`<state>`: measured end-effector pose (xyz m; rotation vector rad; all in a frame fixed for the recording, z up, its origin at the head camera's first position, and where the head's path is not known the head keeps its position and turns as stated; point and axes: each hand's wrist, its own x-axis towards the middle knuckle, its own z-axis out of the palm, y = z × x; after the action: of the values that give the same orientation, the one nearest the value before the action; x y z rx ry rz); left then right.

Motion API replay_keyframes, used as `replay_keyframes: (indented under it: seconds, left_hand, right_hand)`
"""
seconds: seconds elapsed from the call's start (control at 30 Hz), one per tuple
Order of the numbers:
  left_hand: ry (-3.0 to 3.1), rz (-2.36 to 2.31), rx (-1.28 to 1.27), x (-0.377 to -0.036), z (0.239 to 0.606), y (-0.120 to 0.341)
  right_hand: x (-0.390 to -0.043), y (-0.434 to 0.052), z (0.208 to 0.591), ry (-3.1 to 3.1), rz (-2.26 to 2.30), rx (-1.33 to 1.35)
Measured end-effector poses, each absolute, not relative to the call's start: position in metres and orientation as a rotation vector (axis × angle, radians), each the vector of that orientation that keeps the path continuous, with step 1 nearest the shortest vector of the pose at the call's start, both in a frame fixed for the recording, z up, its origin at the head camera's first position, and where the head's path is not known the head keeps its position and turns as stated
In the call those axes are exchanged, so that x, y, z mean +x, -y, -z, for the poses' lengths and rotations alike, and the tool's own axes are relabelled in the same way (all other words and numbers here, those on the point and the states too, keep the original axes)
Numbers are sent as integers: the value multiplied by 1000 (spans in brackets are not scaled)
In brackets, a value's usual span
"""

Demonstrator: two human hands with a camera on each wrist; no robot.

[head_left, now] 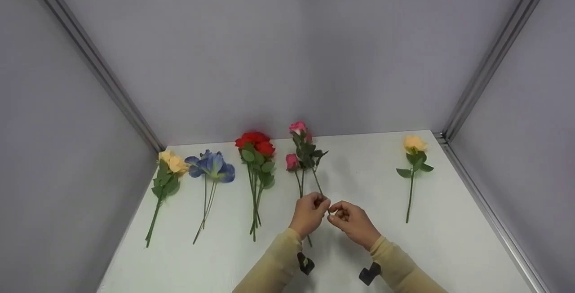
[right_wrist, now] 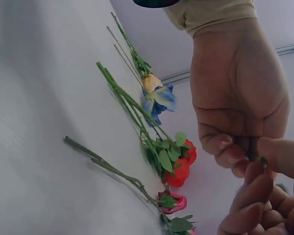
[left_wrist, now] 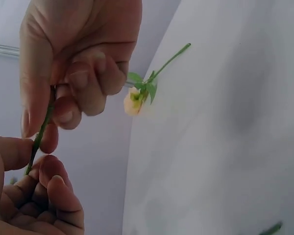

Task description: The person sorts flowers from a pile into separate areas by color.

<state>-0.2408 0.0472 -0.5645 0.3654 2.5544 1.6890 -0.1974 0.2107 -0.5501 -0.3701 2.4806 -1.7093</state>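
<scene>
Pink roses (head_left: 292,162) with dark leaves lie at mid-table. My left hand (head_left: 309,214) pinches one rose's green stem (head_left: 317,180) between thumb and fingers; its leafy top overlaps the other pink roses. Close at its right, my right hand (head_left: 355,223) has thumb and fingertips around the same stem's lower end. In the left wrist view the stem (left_wrist: 45,120) runs between the left hand (left_wrist: 34,196) and the right hand (left_wrist: 83,63). The right wrist view has the left hand (right_wrist: 240,93) above and the right hand (right_wrist: 259,208) below, fingertips meeting.
Leftward on the white table (head_left: 359,171) lie red roses (head_left: 255,142), blue flowers (head_left: 211,166) and pale yellow roses (head_left: 173,162). A single yellow rose (head_left: 414,144) lies at the right. Grey panels (head_left: 359,50) enclose the back and sides.
</scene>
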Motion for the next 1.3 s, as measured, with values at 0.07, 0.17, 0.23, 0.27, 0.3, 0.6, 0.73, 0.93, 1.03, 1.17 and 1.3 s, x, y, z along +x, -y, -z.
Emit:
replay_keyframes:
  seconds: [0.07, 0.17, 0.23, 0.27, 0.3, 0.6, 0.73, 0.93, 1.03, 1.17, 1.3]
  left_hand:
    - [-2616, -1645, 371, -244, 566, -44]
    - [-2686, -1586, 348, -250, 570, -39]
    - [-2707, -1561, 321, -254, 573, -35]
    - [-2709, -1554, 302, -256, 575, -33]
    - [-2711, -1550, 286, -257, 578, -30]
    - [-2810, -1501, 195, -273, 604, -12]
    - [-2827, -1443, 143, -277, 615, -8]
    - [-2876, -1344, 108, -286, 626, -10]
    - [-2882, -1306, 80, -288, 632, -12]
    - [-2896, -1291, 27, -289, 642, -14]
    - [-2870, -1301, -43, -288, 651, -12]
  right_hand:
    - [-201, -220, 562, -2488, 1706, -340]
    - [-209, -243, 585, -2526, 1683, -256]
    - [-214, -262, 599, -2557, 1657, -163]
    - [-215, -272, 604, -2575, 1637, -112]
    - [-217, -282, 609, -2592, 1614, -49]
    - [-224, -367, 645, -2846, 1301, 325]
    - [-222, -385, 654, -2855, 1249, 423]
    - [-224, -396, 662, -2821, 1285, 502]
    - [-223, -398, 663, -2816, 1281, 516]
    - [-222, -401, 662, -2803, 1281, 542]
    - [-223, -402, 662, -2763, 1317, 555]
